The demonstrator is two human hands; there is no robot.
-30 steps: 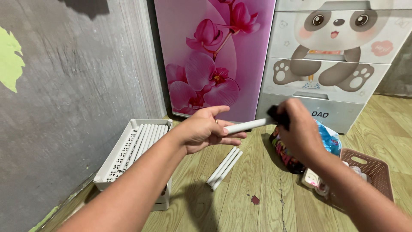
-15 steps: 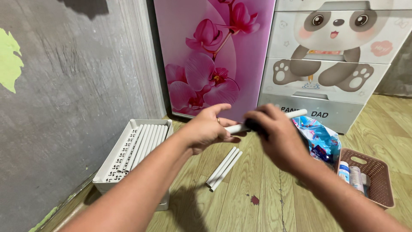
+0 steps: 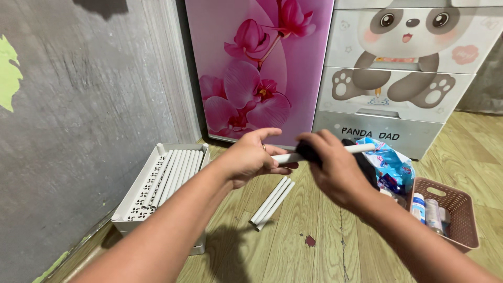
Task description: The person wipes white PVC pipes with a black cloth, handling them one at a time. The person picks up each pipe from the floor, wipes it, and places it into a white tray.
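1. I hold a white tube point(image 3: 361, 149) level above the wooden floor point(image 3: 314, 262), in front of me.
2. My left hand point(image 3: 250, 157) grips its near end, fingers curled round it.
3. My right hand point(image 3: 335, 169) is clenched on a dark object point(image 3: 309, 153) set against the tube's middle.
4. Two more loose white tubes point(image 3: 272, 203) lie on the floor just below.
5. A white slotted tray point(image 3: 137, 202) with tubes sits left; a pink basket point(image 3: 461, 209) right.

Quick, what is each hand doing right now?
Left hand: closed on one end of a white tube.
Right hand: wrapped around the tube's middle, gripping something dark.
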